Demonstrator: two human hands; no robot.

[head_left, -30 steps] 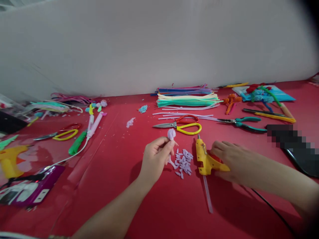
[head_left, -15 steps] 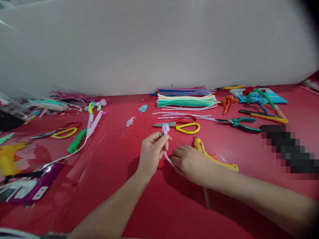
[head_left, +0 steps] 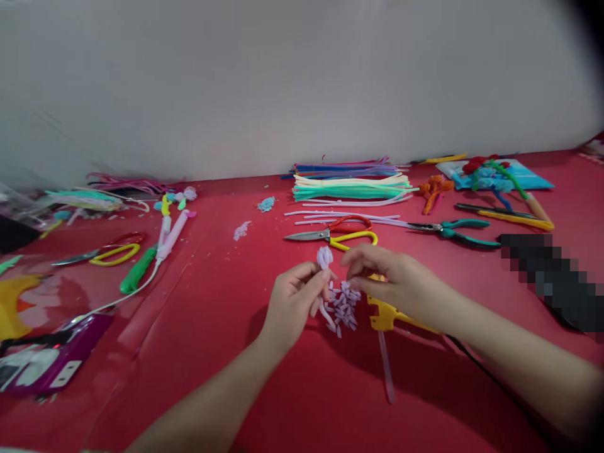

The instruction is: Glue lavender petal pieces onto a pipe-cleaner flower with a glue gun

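My left hand (head_left: 302, 292) is closed on a lilac pipe-cleaner flower (head_left: 324, 257). Its bundled looped head points up above my thumb, and the stem (head_left: 326, 314) comes out below my fingers. Just right of that stem, a pile of short lilac pipe-cleaner pieces (head_left: 345, 308) lies on the table. My right hand (head_left: 389, 274) is at the pile's upper right edge, thumb and fingers drawn together. Whatever is between those fingertips is too small to make out. Partly hidden beneath my right hand is a yellow glue gun (head_left: 383, 314), with a clear glue stick (head_left: 385, 368) extending from it.
Scissors (head_left: 346, 236) lie open behind my hands, with green-handled pliers (head_left: 455, 231) to their right. Pipe-cleaner bundles (head_left: 352, 187) line the wall. Finished pipe-cleaner flowers (head_left: 486, 176) lie at back right. At left are a second glue gun (head_left: 19, 302), more scissors (head_left: 113, 251) and a purple box (head_left: 89, 355).
My right hand has left the flower's stem and moved up and right, uncovering the pile of lilac pieces. My left hand still holds the flower. The view has shifted slightly.
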